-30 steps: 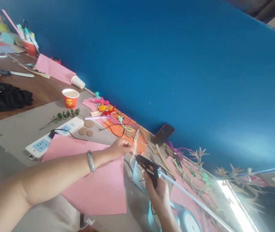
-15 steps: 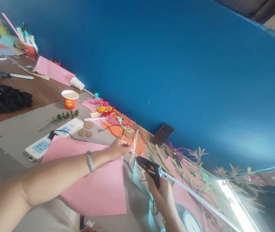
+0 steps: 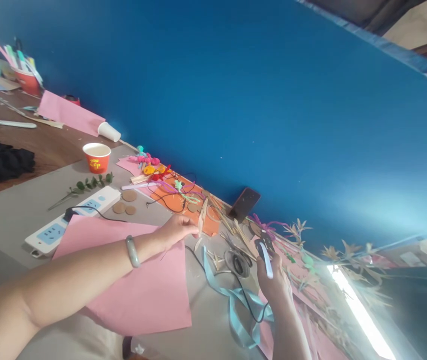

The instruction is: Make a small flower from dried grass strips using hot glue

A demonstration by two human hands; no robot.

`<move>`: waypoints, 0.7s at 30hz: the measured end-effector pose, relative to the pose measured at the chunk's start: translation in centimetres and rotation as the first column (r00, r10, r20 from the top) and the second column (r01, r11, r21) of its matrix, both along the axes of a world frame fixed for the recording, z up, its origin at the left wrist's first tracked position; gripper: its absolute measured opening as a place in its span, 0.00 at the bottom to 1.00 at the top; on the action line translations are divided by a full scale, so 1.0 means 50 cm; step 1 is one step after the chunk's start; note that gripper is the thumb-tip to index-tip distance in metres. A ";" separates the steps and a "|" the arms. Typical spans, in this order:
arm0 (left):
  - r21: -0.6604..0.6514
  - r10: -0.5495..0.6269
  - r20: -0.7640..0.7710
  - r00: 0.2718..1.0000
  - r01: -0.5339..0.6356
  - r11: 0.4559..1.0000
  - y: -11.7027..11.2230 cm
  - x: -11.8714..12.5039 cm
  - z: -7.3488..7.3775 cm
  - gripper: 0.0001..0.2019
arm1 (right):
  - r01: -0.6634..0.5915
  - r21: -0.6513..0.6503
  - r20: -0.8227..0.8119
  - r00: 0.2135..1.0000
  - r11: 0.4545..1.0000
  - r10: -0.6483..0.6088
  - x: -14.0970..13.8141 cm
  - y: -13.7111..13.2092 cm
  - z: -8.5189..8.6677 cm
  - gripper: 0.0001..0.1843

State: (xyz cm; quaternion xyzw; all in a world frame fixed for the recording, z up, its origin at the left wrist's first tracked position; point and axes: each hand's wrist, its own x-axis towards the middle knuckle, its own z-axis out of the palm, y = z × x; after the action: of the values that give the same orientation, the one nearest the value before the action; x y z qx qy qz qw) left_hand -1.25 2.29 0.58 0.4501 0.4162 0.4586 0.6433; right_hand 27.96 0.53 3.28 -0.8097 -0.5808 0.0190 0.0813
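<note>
My left hand [image 3: 177, 231], with a bangle at its wrist, pinches a thin, pale tan piece like a dried leaf or husk [image 3: 203, 215] above the table. In my right hand [image 3: 275, 280] is a black hot glue gun [image 3: 260, 248], a whitish glue stick [image 3: 267, 262] jutting from its back end toward me. Its nozzle points away and is hidden. Pink paper [image 3: 141, 300] lies under my left forearm. Between the hands and nearer me, a light blue ribbon [image 3: 236, 320] curls on the grey surface beside a dark cord. A clear round roll or dish [image 3: 238, 263] sits left of the glue gun.
A white power strip [image 3: 74, 220], wooden discs [image 3: 124, 208], a green leafy sprig [image 3: 89, 183] and a red paper cup [image 3: 96, 159] stand to the left. Orange paper, pipe cleaners and dried stems line the blue wall [image 3: 198, 100]. A phone [image 3: 245, 204] leans against it.
My right hand has swung the glue gun right, away from the tan piece, uncovering the clear round object and more ribbon. My left hand keeps its pinch. The view has shifted slightly right.
</note>
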 end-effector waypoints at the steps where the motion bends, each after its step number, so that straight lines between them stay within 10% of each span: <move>1: -0.001 -0.004 0.006 1.000 0.004 1.000 0.000 0.000 -0.002 0.08 | 0.026 0.005 0.019 0.999 1.000 -0.026 0.000 0.002 0.001 0.26; 21: 0.022 -0.062 0.039 0.997 0.061 0.998 -0.014 0.002 0.007 0.09 | 0.012 -0.084 0.188 0.982 0.996 0.004 -0.008 0.016 -0.050 0.23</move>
State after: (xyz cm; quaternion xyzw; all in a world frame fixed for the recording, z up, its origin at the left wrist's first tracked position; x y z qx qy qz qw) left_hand -1.15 1.57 0.94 0.4600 0.3847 0.4517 0.6606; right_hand 27.57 1.32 0.77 -0.8119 -0.5828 -0.0332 -0.0081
